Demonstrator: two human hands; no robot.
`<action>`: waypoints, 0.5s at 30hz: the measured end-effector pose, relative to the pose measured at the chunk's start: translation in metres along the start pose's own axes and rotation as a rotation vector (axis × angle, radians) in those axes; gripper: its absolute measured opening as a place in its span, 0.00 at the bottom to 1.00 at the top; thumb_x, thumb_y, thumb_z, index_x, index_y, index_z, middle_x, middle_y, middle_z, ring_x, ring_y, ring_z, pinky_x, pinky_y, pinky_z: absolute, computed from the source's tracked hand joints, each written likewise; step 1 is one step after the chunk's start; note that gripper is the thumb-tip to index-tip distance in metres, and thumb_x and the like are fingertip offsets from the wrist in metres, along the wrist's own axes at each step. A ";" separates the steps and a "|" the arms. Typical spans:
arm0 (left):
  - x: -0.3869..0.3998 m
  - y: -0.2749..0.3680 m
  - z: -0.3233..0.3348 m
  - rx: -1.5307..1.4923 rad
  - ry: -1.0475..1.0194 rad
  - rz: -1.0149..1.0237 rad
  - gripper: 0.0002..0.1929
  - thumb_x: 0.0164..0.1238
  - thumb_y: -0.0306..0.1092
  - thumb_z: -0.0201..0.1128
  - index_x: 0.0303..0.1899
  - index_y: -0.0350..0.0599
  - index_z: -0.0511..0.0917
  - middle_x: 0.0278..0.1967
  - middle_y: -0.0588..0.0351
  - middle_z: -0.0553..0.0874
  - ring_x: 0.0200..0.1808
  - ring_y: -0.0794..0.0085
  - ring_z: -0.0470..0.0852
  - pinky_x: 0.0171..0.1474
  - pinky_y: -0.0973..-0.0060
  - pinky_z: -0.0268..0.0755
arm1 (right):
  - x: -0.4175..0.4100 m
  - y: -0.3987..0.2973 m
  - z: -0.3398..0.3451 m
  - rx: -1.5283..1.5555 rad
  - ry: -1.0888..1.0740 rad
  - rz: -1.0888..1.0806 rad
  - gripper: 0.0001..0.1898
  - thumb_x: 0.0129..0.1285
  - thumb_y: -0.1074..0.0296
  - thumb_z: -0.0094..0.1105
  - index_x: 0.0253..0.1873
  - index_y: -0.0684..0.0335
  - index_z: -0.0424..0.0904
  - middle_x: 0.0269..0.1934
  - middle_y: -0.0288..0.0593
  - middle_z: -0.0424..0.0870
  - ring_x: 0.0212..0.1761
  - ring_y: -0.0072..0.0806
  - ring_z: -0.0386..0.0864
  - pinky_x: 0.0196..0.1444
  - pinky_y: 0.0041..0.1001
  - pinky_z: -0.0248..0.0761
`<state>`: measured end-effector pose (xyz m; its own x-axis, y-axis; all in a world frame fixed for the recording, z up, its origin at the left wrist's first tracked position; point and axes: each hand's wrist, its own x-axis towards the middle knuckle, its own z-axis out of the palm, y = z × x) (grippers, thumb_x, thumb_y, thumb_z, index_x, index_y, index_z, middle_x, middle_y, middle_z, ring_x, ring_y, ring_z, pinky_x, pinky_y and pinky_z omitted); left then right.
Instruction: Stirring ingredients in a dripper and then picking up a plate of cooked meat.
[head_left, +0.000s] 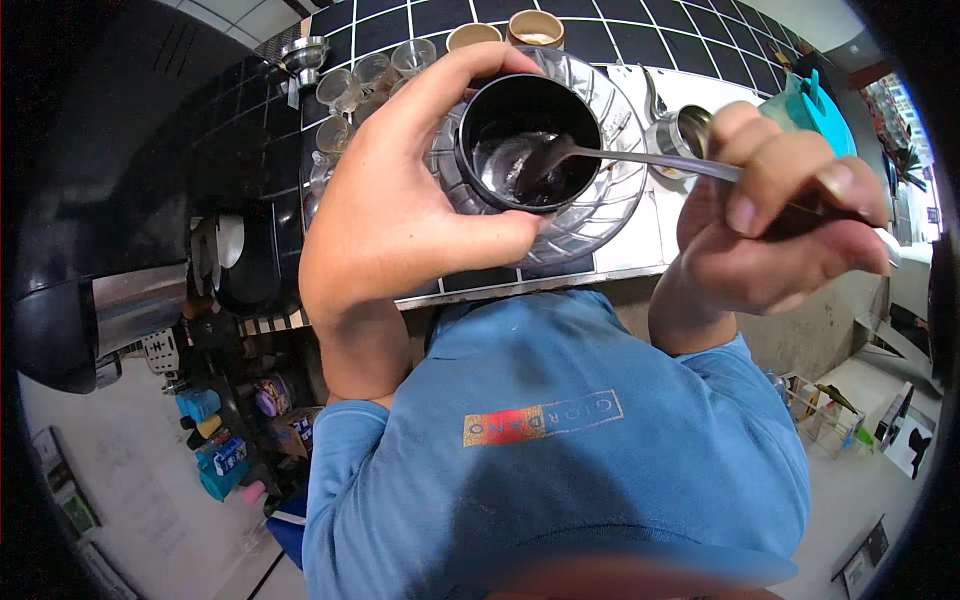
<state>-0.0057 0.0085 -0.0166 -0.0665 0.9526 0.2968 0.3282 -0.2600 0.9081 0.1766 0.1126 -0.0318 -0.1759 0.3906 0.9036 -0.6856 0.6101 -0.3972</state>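
My left hand (390, 202) is wrapped around a round black cup (529, 97), thumb on the near side and fingers on the far side. Its mouth faces up towards me, and the dark inside shines near the bottom; whether that is liquid cannot be told. A metal spoon (645, 157) reaches into the cup, its bowl end low inside. The spoon's handle is in the fingers of my right hand (780, 202), raised to the right. Below the cup lies a clear ribbed glass dish (626, 172), partly hidden by the cup and my left hand.
Several glass mugs (339, 91) line the counter at left, near a metal funnel (305, 56). Two tan cups (535, 28) stand behind the dish. At right are a metal pot (679, 139) and a turquoise-lidded container (825, 116). The counter edge (540, 289) runs before my body.
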 end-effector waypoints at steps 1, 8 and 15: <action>0.000 0.001 -0.001 -0.006 -0.009 -0.006 0.38 0.33 0.25 0.70 0.57 0.34 0.72 0.51 0.52 0.80 0.55 0.72 0.77 0.60 0.77 0.67 | -0.001 0.002 0.003 -0.001 0.007 0.016 0.26 0.75 0.41 0.22 0.54 0.53 0.68 0.23 0.33 0.65 0.20 0.21 0.54 0.30 0.27 0.55; 0.002 0.000 -0.002 0.065 -0.057 0.038 0.38 0.34 0.24 0.70 0.58 0.34 0.71 0.52 0.52 0.79 0.55 0.71 0.77 0.61 0.77 0.66 | 0.001 0.003 0.004 -0.004 0.005 -0.031 0.26 0.75 0.41 0.22 0.55 0.55 0.67 0.23 0.34 0.66 0.19 0.21 0.58 0.30 0.27 0.58; 0.000 0.000 -0.006 0.002 -0.049 -0.026 0.37 0.35 0.23 0.70 0.58 0.35 0.71 0.52 0.52 0.79 0.55 0.72 0.77 0.60 0.77 0.68 | 0.001 0.011 0.003 -0.046 -0.036 -0.059 0.25 0.76 0.44 0.21 0.53 0.55 0.66 0.25 0.35 0.70 0.18 0.23 0.64 0.26 0.25 0.61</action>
<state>-0.0111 0.0078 -0.0151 -0.0284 0.9657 0.2581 0.3287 -0.2348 0.9148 0.1667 0.1175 -0.0352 -0.1617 0.3283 0.9306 -0.6623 0.6630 -0.3490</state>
